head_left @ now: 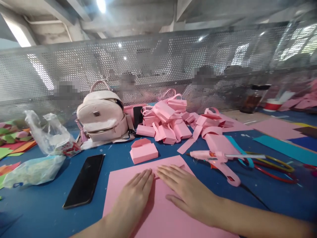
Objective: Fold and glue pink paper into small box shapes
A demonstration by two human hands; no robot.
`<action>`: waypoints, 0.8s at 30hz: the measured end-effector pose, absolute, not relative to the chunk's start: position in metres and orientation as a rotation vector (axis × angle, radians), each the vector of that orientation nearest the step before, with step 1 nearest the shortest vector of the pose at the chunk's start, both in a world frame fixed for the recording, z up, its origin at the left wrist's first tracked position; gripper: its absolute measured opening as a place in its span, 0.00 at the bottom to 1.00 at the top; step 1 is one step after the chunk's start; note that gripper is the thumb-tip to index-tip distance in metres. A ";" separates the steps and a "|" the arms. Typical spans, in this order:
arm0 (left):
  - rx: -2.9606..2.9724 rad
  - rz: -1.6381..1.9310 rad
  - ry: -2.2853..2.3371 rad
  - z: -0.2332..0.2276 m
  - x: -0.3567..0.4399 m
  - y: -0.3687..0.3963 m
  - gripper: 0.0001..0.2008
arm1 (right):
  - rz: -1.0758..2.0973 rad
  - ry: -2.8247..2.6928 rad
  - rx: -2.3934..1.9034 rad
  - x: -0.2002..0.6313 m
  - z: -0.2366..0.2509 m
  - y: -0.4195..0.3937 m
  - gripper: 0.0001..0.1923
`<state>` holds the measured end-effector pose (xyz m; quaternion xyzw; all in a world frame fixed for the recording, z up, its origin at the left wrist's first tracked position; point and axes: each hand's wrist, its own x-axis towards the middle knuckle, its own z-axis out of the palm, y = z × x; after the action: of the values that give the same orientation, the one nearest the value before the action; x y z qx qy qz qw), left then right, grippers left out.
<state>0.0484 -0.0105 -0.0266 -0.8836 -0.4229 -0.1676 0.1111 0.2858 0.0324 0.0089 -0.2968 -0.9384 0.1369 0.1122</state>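
Left hand (135, 195), right hand (188, 191) — flat on pink paper (162, 215) (phone (85, 180) beside).

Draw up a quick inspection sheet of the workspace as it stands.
Surface: blue tabletop, flecked with small pale bits.
Work pieces: large pink sheet; small pink box by its far edge.
Clutter: black phone left of the sheet; backpack and pile of pink paper pieces beyond.
Hands: left hand and right hand laid on the sheet, gripping nothing.
Cables: dark cord from the pink glue gun, right of the sheet.
Surroundings: perforated screen behind the tabletop.
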 end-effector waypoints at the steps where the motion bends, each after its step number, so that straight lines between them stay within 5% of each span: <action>1: -2.553 -0.476 -1.174 -0.028 0.048 -0.012 0.26 | 0.394 -2.766 -0.858 0.287 0.008 0.033 0.31; 11: -2.496 -0.451 -0.903 -0.028 0.043 -0.017 0.23 | 0.192 -2.798 -0.710 0.288 -0.001 0.031 0.31; 19: -2.541 -0.415 -0.953 -0.051 0.036 -0.024 0.27 | 0.253 -2.768 -0.693 0.290 -0.005 0.026 0.45; 24: -2.422 -0.347 -0.928 -0.050 0.040 -0.025 0.23 | 0.094 -2.784 -0.665 0.291 -0.006 0.026 0.40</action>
<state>0.0403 -0.0249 -0.0501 -0.8940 -0.3423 -0.1279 0.2594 0.2915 0.0257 -0.0061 -0.2300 -0.9627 0.0323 0.1385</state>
